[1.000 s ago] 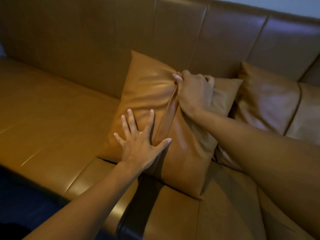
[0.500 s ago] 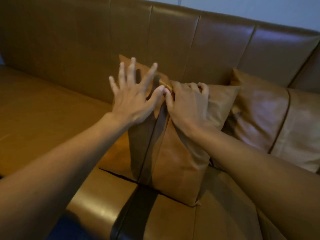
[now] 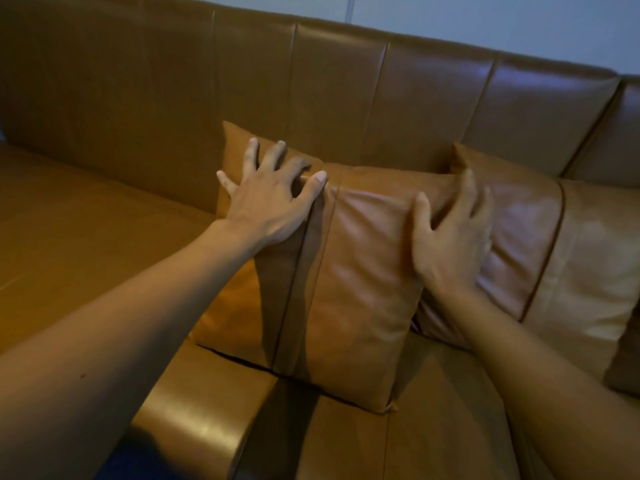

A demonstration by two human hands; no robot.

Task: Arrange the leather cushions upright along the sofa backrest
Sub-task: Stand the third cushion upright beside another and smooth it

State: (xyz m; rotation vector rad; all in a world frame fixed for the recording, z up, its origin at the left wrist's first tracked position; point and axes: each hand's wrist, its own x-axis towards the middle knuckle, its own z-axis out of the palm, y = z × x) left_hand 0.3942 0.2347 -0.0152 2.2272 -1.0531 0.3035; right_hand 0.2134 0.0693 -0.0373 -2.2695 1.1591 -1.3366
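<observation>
A tan leather cushion (image 3: 356,271) stands nearly upright against the sofa backrest (image 3: 346,98), a seam running down its face. My left hand (image 3: 273,199) lies flat on its upper left part, fingers spread. My right hand (image 3: 450,237) rests on its upper right edge, fingers apart and slightly blurred, holding nothing. A second, darker leather cushion (image 3: 554,258) leans on the backrest just to the right, its left side tucked behind the first cushion and my right hand.
The long brown seat (image 3: 86,244) stretches to the left of the cushions. A seat seam gap runs under the front cushion. A pale wall (image 3: 485,26) shows above the backrest. The sofa's front edge (image 3: 194,420) is near my left forearm.
My right hand let go of the pinched top of the cushion and moved to its right edge. My left hand came down flat on the upper left. The cushion now stands smoother.
</observation>
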